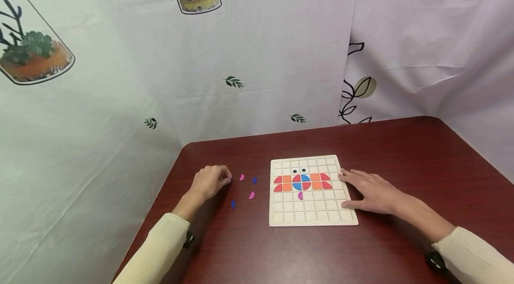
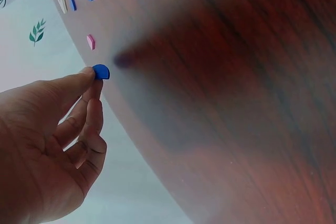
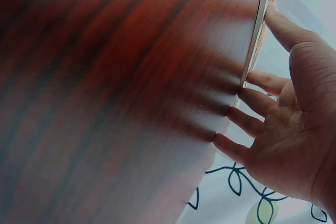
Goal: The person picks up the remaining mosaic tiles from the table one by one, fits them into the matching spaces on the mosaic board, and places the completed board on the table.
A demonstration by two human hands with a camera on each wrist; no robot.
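Note:
Between its thumb and forefinger, my left hand (image 1: 209, 182) pinches a small blue half-round tile (image 2: 101, 72), held just above the table left of the loose tiles. The wooden grid board (image 1: 295, 217) lies flat to the right of it. On the board, red quarter-rounds (image 1: 278, 180), orange squares (image 1: 287, 179) and a red-and-blue disc (image 1: 301, 182) form a band, with two eye tiles (image 1: 304, 170) above and a pink half-round (image 1: 300, 195) below. Along the board's right edge my right hand (image 1: 371, 191) rests, fingers spread and fingertips at the rim.
Between the left hand and the board lie two loose pink tiles (image 1: 251, 195) and two loose blue tiles (image 1: 254, 180). All sit on a dark red-brown wooden table (image 1: 249, 252). A pale cloth (image 1: 281, 52) printed with plants hangs behind the table and along its left side.

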